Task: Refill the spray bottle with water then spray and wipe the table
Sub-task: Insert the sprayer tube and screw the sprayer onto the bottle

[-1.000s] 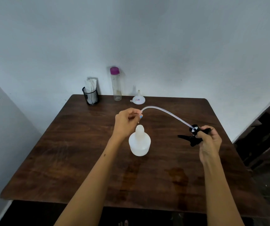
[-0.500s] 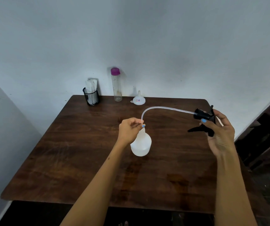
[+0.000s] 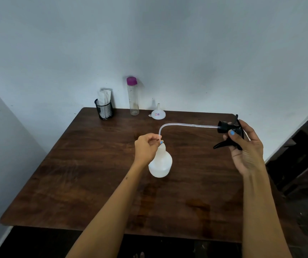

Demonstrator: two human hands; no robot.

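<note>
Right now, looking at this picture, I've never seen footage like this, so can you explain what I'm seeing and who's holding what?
The view comes from a camera worn on a person's head, looking down at their own bare hands; there is no robot. The left hand pinches the end of a clear tube at the neck of a white spray bottle standing on the wooden table. The right hand holds the black spray head that the tube runs from. Along the far edge stand a mesh cup, a purple-capped bottle and a white funnel.

The dark wooden table [image 3: 86, 183] bears a white spray bottle [image 3: 160, 164], funnel [image 3: 158, 114], clear bottle [image 3: 133, 96] and mesh cup [image 3: 104, 110].
</note>
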